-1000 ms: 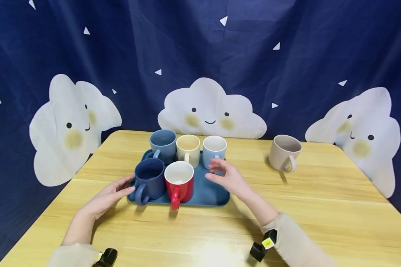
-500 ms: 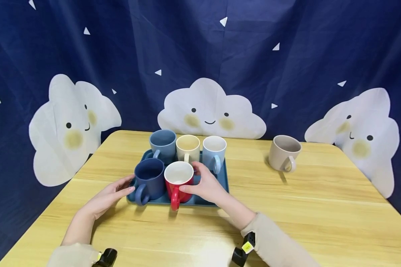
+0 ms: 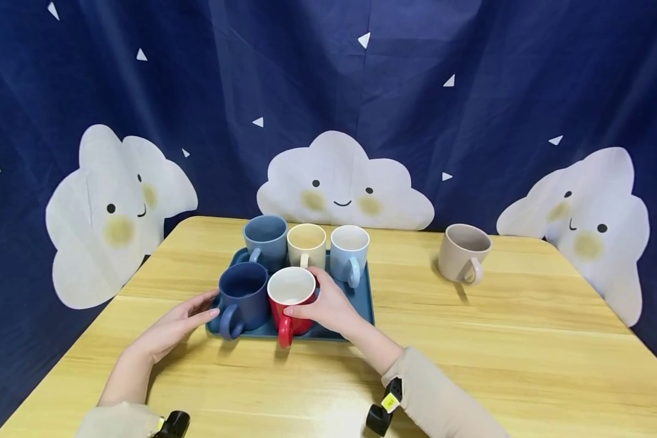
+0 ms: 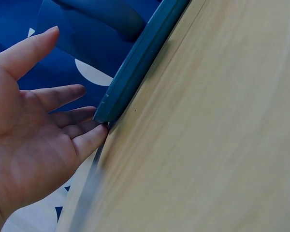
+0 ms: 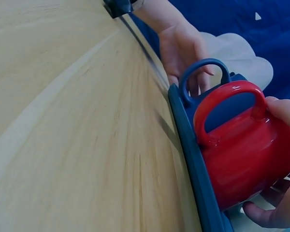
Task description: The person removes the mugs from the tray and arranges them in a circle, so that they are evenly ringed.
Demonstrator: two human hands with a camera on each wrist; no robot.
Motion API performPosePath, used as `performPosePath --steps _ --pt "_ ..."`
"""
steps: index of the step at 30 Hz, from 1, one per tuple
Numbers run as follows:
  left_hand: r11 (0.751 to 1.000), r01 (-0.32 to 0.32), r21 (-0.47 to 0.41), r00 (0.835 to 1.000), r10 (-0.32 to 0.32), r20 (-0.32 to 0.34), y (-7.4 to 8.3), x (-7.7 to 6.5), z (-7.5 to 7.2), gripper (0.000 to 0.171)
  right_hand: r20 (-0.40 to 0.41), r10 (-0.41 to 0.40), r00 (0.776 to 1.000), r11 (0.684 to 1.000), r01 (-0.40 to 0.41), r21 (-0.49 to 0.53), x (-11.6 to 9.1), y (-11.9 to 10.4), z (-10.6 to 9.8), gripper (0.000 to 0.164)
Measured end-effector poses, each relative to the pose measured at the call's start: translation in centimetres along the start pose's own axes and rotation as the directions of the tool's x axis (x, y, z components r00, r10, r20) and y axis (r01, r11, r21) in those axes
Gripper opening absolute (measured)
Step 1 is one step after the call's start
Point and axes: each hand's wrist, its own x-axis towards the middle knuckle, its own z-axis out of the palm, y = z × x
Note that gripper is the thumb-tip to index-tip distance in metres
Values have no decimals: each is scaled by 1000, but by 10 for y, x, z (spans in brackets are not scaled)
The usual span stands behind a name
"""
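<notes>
A blue tray (image 3: 364, 299) bears several mugs in two rows. My right hand (image 3: 331, 307) holds the red mug (image 5: 244, 154) at the front, thumb near its handle and fingers round the far side; the mug sits on the tray. Left of it stands a dark blue mug (image 3: 250, 307), its handle toward me. My left hand (image 3: 170, 327) rests at the tray's left edge beside that mug, fingers loosely extended and fingertips at the rim in the left wrist view. Behind them are a grey-blue mug (image 3: 271, 246), a cream mug (image 3: 308, 249) and a light blue mug (image 3: 345, 261).
A taupe mug (image 3: 457, 258) stands apart on the wooden table (image 3: 504, 328), to the right of the tray. A dark blue curtain (image 3: 328, 73) with smiling white clouds hangs behind the table.
My right hand has moved left from in front of the light blue mug to the red mug and taken hold of it. The left hand has stayed at the tray's edge.
</notes>
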Motion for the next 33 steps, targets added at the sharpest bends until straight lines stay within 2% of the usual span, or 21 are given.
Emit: performPosePath --steps 9,19,26,33 --pt "999 0 -45 1000 1 21 2 0 0 66 17 -45 999 999 45 1 3 4 -1 80" --pt "995 -26 -101 997 33 72 3 -3 -4 67 17 -47 999 999 47 -7 5 3 0 78" --pt "997 -21 -74 998 26 64 3 -2 -3 68 -33 -66 997 997 65 -37 5 7 2 78" --pt "998 2 -70 999 1 46 3 -1 0 67 -74 -79 994 997 78 -14 -2 10 -6 77"
